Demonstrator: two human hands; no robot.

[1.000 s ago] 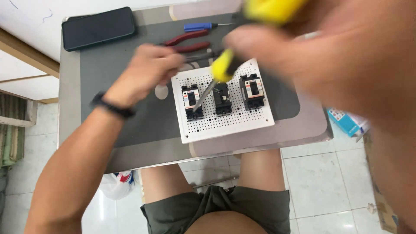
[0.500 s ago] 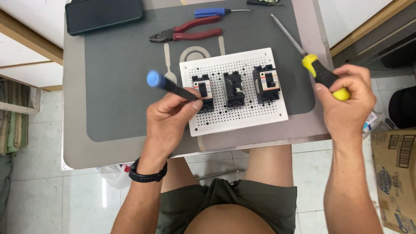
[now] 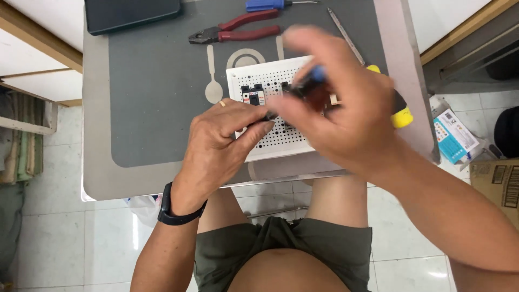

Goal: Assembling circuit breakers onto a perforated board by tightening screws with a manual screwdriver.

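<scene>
Over the white pegboard (image 3: 281,141) at frame centre, both hands now joined: left hand (image 3: 221,143) and right hand (image 3: 346,113) gripping blue-handled screwdriver (image 3: 305,85), yellow screwdriver (image 3: 401,114) set down.

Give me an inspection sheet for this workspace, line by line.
Surface: grey mat on a small table.
Job's things: white perforated board carrying a black block; a blue-handled tool, blurred, sits between both hands.
Clutter: red pliers, blue screwdriver, yellow screwdriver, dark tablet.
Grippers: left hand rests on the board's near edge; right hand is over the board, blurred.
Cables: nothing seen.
Surroundings: tiled floor, cardboard box, small printed packet.
</scene>
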